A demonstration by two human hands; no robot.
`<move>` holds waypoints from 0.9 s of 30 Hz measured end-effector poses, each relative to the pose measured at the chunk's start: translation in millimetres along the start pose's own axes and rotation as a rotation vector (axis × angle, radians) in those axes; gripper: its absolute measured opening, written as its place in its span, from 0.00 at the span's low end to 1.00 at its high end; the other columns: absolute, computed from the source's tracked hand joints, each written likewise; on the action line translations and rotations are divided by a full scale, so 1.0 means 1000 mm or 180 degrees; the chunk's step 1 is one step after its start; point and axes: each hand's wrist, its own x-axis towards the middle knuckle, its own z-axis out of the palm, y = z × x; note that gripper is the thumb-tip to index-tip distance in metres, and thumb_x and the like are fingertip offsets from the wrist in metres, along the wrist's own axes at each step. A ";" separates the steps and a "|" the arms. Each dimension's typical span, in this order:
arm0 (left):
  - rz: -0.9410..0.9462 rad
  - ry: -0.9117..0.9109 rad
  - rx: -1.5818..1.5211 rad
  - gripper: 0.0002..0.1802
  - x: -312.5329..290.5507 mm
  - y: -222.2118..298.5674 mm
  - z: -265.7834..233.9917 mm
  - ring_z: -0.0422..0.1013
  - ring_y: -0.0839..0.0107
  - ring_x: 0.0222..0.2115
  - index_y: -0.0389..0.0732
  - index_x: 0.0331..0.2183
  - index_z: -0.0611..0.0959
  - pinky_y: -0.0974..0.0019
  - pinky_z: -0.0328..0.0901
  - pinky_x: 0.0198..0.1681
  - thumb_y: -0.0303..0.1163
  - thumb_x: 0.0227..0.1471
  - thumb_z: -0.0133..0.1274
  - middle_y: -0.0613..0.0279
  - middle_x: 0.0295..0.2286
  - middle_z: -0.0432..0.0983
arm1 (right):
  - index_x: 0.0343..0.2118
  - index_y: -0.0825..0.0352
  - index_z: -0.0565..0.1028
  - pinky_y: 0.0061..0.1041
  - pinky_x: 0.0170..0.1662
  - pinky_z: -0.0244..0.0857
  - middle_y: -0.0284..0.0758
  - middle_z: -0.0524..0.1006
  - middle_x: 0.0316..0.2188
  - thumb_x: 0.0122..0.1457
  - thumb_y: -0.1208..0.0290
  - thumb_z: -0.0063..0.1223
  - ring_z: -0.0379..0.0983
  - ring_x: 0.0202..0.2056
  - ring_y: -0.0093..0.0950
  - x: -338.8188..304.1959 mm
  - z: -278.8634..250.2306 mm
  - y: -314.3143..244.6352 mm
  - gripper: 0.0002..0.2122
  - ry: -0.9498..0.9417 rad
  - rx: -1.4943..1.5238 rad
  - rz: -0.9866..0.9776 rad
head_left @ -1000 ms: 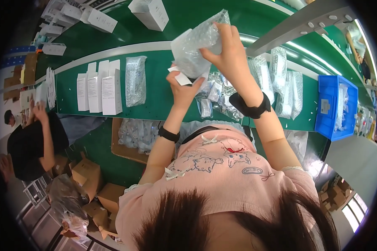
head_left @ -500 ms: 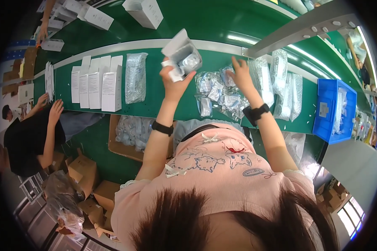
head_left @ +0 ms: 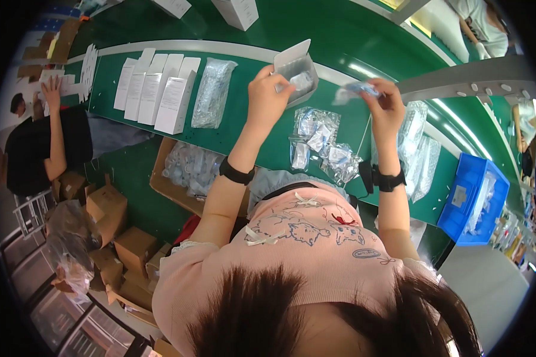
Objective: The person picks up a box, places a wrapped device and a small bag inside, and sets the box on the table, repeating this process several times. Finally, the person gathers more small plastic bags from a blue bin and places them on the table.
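Note:
My left hand (head_left: 270,95) grips an open white box (head_left: 308,69) by its near left side, its flap standing up. Inside the box lies a clear-wrapped item (head_left: 302,81). To the right, my right hand (head_left: 386,102) pinches a small clear plastic packet (head_left: 356,90) with something blue in it, blurred by motion and apart from the box. Below the two hands, a pile of small clear packets (head_left: 319,135) with white and blue contents rests on the green table.
White boxes (head_left: 161,89) stand in a row at left beside a bubble-wrapped bundle (head_left: 214,92). More bubble-wrapped bundles (head_left: 421,160) lie at right, near a blue bin (head_left: 467,199). A grey metal post (head_left: 458,76) crosses the far right. A co-worker's hand (head_left: 52,89) is at far left.
My right hand has lifted a packet off the pile, up beside the box. My left hand has turned the box more upright. The view has shifted, and the co-worker's hand has risen.

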 end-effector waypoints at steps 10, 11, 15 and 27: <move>-0.0865 0.0435 -0.0962 0.09 0.006 -0.022 0.006 0.70 0.70 0.26 0.32 0.19 0.77 0.71 0.64 0.30 0.27 0.33 0.59 0.52 0.31 0.74 | 0.31 0.68 0.71 0.29 0.43 0.60 0.38 0.68 0.39 0.37 0.78 0.57 0.64 0.41 0.34 0.042 0.055 0.017 0.14 -0.2447 -0.1856 -0.2190; -0.0907 0.0393 -0.1061 0.11 0.005 -0.023 0.005 0.70 0.71 0.28 0.32 0.22 0.77 0.71 0.64 0.30 0.27 0.33 0.59 0.51 0.32 0.73 | 0.33 0.67 0.71 0.30 0.45 0.59 0.38 0.67 0.40 0.36 0.75 0.59 0.62 0.43 0.34 0.041 0.057 0.017 0.16 -0.2522 -0.2038 -0.2224; -0.0470 0.0951 -0.1689 0.21 -0.006 -0.032 -0.005 0.68 0.67 0.32 0.33 0.34 0.73 0.68 0.63 0.33 0.28 0.33 0.60 0.49 0.36 0.70 | 0.41 0.66 0.69 0.31 0.51 0.53 0.38 0.64 0.46 0.33 0.67 0.63 0.56 0.50 0.34 0.037 0.056 0.024 0.27 -0.1972 -0.1845 -0.2053; -0.1788 -0.0101 0.0717 0.28 -0.004 -0.171 -0.068 0.68 0.56 0.33 0.33 0.40 0.68 0.61 0.63 0.38 0.25 0.33 0.59 0.51 0.35 0.70 | 0.54 0.68 0.54 0.28 0.54 0.50 0.36 0.61 0.50 0.26 0.66 0.69 0.56 0.52 0.29 0.032 0.061 0.086 0.47 -0.1623 0.0558 0.0813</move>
